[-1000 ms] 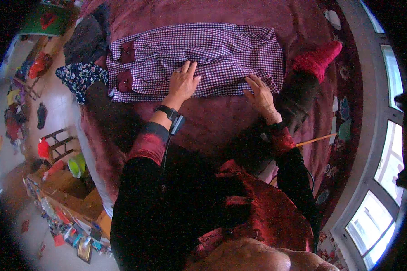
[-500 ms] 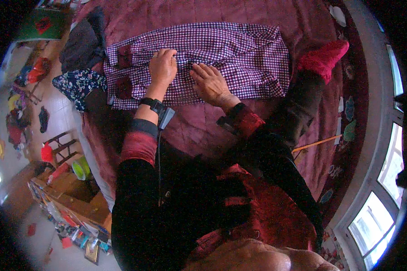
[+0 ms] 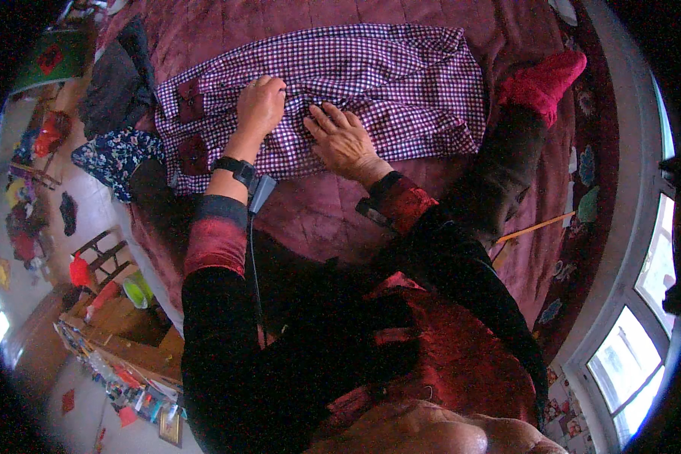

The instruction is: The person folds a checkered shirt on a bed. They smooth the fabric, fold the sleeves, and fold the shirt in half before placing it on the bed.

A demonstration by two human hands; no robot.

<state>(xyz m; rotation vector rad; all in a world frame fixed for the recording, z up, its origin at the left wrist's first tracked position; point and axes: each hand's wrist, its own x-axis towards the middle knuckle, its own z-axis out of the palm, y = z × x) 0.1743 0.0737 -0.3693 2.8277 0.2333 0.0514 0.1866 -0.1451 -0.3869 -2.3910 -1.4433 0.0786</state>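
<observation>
A purple-and-white checked garment (image 3: 401, 83) lies spread across the bed, with creases in its middle and two dark red patches (image 3: 192, 98) near its left end. Over its left half, my left hand (image 3: 261, 104) is closed, fingers curled with the thumb against them. What they pinch, if anything, I cannot make out. My right hand (image 3: 342, 138) rests palm down on the cloth just to the right, its fingers stretched out and spread. Both wrists wear dark bands, and from the left one a cable runs down along the arm.
Dark clothing (image 3: 117, 87) and a blue floral cloth (image 3: 121, 160) lie at the bed's left edge. My leg with a pink sock (image 3: 545, 85) stretches along the right. An orange stick (image 3: 536, 227) lies beside it. Left of the bed stands a wooden cabinet (image 3: 129, 329).
The view has shifted a little. The garment's left end appears slightly lower and farther left. My left hand stays closed and my right hand stays flat, both slightly farther left in the picture.
</observation>
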